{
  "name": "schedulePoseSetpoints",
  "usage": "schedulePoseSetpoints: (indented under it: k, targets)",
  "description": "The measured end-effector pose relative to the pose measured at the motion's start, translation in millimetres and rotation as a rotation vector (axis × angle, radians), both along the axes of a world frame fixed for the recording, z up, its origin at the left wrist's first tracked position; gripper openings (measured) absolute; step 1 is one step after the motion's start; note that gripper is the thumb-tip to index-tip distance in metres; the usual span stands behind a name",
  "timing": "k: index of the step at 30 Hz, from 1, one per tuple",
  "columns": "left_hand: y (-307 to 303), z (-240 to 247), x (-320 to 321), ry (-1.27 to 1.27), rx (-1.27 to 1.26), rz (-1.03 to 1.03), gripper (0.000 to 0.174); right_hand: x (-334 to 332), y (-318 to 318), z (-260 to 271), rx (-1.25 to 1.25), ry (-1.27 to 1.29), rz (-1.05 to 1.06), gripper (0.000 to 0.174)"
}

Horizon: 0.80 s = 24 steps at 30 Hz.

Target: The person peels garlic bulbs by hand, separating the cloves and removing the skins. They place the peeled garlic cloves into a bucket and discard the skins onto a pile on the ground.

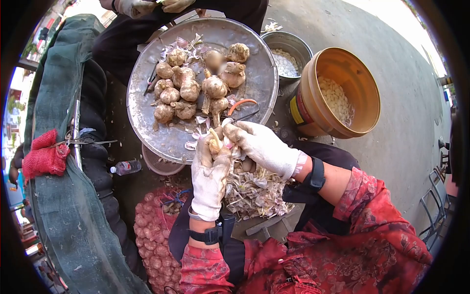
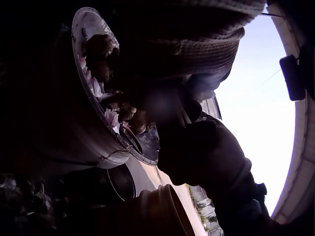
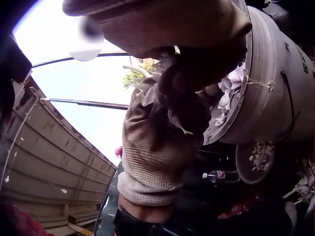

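Note:
Both hands wear white knitted gloves, soiled at the fingers, and meet just over the near rim of a round metal tray (image 1: 147,117). My left hand (image 1: 210,171) grips a partly peeled garlic bulb (image 1: 214,143) whose pale stem sticks up. From the right, my right hand (image 1: 262,147) pinches at the same bulb with thumb and fingertips. In the right wrist view, loose white skin (image 3: 147,96) hangs between the gloves; the fingers hide much of the bulb. Several unpeeled garlic bulbs (image 1: 190,90) lie on the tray, near a tool with a curved orange handle (image 1: 241,104).
An orange bucket (image 1: 364,93) and a metal pot (image 1: 303,44) hold peeled cloves. Garlic skins (image 1: 259,193) are heaped below my hands. A red net sack of bulbs (image 1: 152,240) and a plastic bottle (image 1: 126,167) are left. Another person's gloved hands (image 1: 137,7) show across the tray.

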<state>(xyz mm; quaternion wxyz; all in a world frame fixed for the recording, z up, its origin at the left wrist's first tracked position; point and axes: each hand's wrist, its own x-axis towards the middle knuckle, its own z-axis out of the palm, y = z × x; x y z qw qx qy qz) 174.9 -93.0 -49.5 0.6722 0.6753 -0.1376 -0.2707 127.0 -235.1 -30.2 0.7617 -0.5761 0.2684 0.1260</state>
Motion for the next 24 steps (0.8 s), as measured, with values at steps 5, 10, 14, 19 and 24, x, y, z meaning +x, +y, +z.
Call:
schedulePoseSetpoints:
  k: [5, 10, 14, 19, 24]
  targets:
    - [6, -1, 6, 0.141, -0.082, 0.034, 0.032, -4, -1, -9, -0.727, -0.315, 0.030, 0.027]
    - [6, 7, 7, 0.080, 0.029, 0.081, 0.028, -7, 2, -18, -0.822, -0.536, 0.092, 0.027]
    - [9, -5, 7, -0.091, 0.066, 0.077, 0.025, -5, 0, -22, -0.821, -0.520, 0.179, 0.025]
    - [7, 1, 5, 0.091, -0.042, 0.106, 0.023, -5, 4, -24, -0.772, -0.514, 0.159, 0.024]
    - [7, 6, 8, 0.043, 0.016, 0.103, 0.023, -5, 4, -20, -0.580, -0.465, 0.132, 0.025]
